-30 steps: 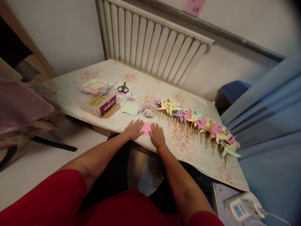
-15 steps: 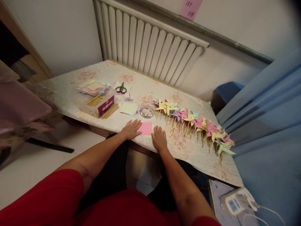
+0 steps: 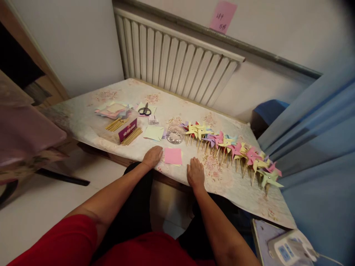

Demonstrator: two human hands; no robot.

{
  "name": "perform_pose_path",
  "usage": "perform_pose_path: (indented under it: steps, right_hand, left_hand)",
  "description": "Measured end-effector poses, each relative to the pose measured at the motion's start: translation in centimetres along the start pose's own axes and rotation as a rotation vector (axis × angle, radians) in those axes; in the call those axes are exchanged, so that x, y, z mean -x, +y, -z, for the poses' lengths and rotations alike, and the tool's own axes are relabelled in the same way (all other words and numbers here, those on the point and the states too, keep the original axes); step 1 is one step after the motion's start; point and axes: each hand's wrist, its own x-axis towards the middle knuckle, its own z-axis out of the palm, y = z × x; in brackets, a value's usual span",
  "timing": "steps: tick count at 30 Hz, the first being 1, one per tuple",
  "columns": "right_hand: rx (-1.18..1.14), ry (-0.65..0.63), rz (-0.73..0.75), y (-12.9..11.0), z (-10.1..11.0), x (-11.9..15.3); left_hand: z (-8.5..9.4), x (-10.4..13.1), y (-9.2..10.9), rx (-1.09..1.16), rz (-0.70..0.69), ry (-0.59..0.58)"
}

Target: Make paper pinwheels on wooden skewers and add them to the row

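Note:
A pink square of paper (image 3: 173,156) lies near the table's front edge, with a pale yellow edge showing under it. To its left my left hand (image 3: 153,156) rests on the table, fingers curled in and nothing visible in them. My right hand (image 3: 195,172) rests to the right of the paper, apart from it, palm down with its fingers on the cloth; it holds nothing. Just behind the pink paper are a round clear container (image 3: 174,136) of small shiny pieces and a stack of pale green paper squares (image 3: 153,133).
Paper pinwheels on sticks (image 3: 235,149) stand in a long row at the right. Further left lie wooden sticks (image 3: 132,136), a purple-labelled box (image 3: 127,130), scissors (image 3: 144,109), small white boxes (image 3: 152,119) and coloured papers (image 3: 113,109). A power strip (image 3: 291,248) sits lower right.
Both hands have come off the pink paper and moved apart from it. My left hand's fingers have curled in. The view has shifted slightly.

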Motion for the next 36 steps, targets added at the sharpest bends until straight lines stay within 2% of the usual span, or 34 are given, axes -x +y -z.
perform_pose_path:
  steps: [6, 20, 36]
  right_hand:
    - [0.009, 0.03, 0.009, -0.1, 0.1, 0.1]
    - [0.015, 0.122, 0.034, 0.3, -0.8, 0.2]
    - [0.022, 0.11, 0.037, 0.3, -0.9, 0.4]
  left_hand:
    - [0.3, -0.1, 0.0, 0.001, 0.076, 0.056]
    - [0.7, -0.5, -0.6, 0.028, 0.132, 0.054]
    - [1.1, -0.8, -1.3, 0.032, 0.204, 0.06]
